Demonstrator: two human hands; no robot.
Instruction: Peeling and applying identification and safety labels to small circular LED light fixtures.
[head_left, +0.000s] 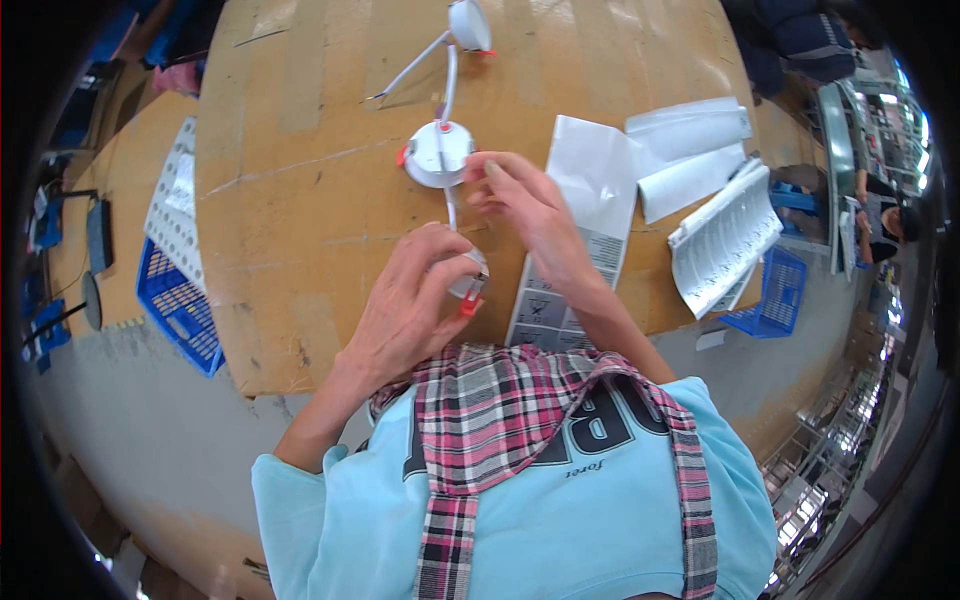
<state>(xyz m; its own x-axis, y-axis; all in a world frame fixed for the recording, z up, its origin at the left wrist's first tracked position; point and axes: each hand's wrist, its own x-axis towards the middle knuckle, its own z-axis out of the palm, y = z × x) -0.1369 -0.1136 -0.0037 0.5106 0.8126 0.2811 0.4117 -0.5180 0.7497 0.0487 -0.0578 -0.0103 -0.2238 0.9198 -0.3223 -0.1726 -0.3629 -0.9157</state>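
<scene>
My left hand (408,290) is closed around a small round white downlight (462,284) with a red clip (471,299) on its side. Most of that lamp is hidden by the fingers. My right hand (528,205) hovers just right of a second white downlight (440,158), its fingers loosely curled and apart, with nothing visible in them. This second lamp lies on the table with red clips at its edge and a white cable across it. Farther back is a third downlight (468,25) with a white cable (415,65) ending in bare wires.
The worn brown table (300,200) carries a printed plastic bag (590,190), clear plastic sheets (690,150) and a printed sheet stack (725,240) at right. Blue crates (178,305) flank the table, with a perforated white panel (180,200) at left. Other people are farther off.
</scene>
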